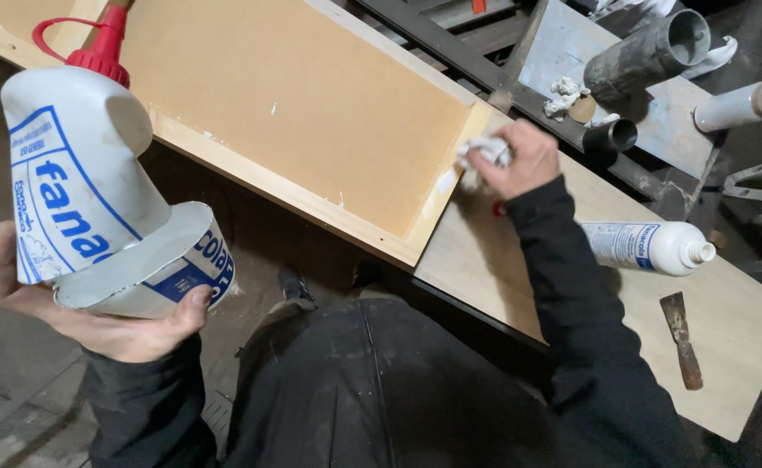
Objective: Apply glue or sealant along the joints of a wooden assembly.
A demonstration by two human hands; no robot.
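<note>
So from the head cam I've got the left hand (pixel 95 312) low on the left, fingers (pixel 192 305) wrapped under the base of a big white glue bottle (pixel 86 191) with blue print and a red cap (pixel 102 54). The bottle is tipped, cap pointing up toward the top of the view, and its lower part looks cut open or crumpled (there's a flap of plastic sticking out by the thumb). It's held up in the air, clear of the desk.

The right hand (pixel 519 160) is over at the corner of a framed wooden panel (pixel 311 104), the one with the lighter rim around a brown board. Fingers are clenched on a white crumpled rag (pixel 485 154), and the rag is pressed right on the frame's corner, where it meets the pale board (pixel 727 321) underneath. Something small and red peeks out just under the wrist, can't tell what.

On that pale board, just right of the sleeve, a second white glue bottle (pixel 649 245) lies on its side, nozzle pointing right. Near it, toward the lower edge, sits a rusty scraper (pixel 682 328). Further back there's a grey metal sheet with a dark pipe (pixel 649 54) lying on it, a smaller black pipe piece (pixel 613 136), a white roll (pixel 739 106) and some wadded white scraps (pixel 563 94).
</note>
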